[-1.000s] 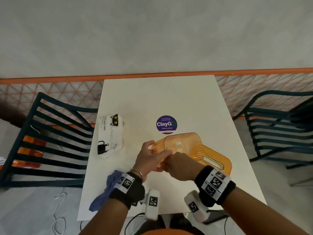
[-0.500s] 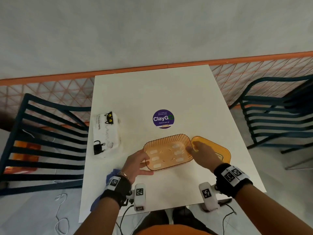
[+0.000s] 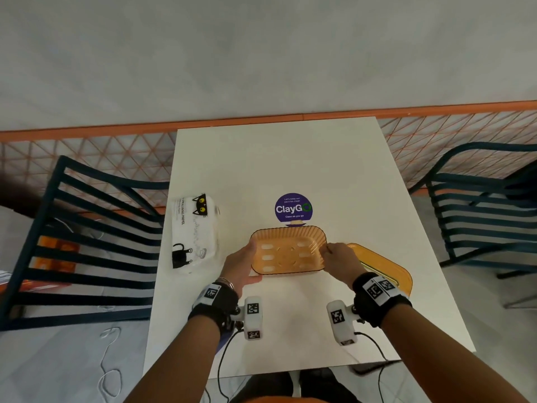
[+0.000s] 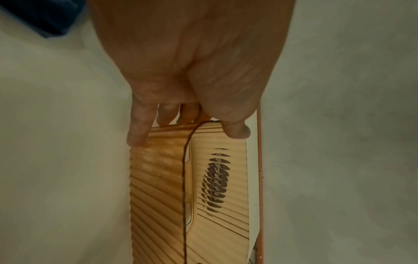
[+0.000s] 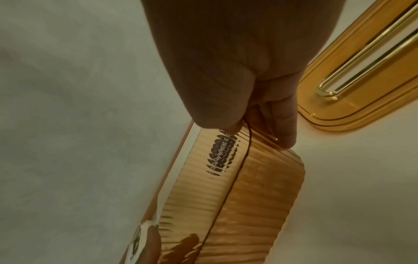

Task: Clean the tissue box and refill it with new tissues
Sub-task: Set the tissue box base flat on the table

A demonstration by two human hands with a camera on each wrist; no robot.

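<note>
The orange ribbed tissue box stands open side up on the white table, with nothing inside. My left hand grips its left end, thumb over the rim and fingers on the outer wall. My right hand pinches the right end, thumb inside and fingers outside. The orange lid with its slot lies flat just right of the box, partly behind my right wrist. A white tissue pack with black cats lies to the left.
A blue cloth lies under my left wrist near the table's front left. A purple ClayGo sticker sits behind the box. Dark slatted chairs stand at the left and right. Cables hang off the near edge.
The box was held tilted up by both hands close together; now it sits flat, open side up. My hands have moved apart to its two ends.
</note>
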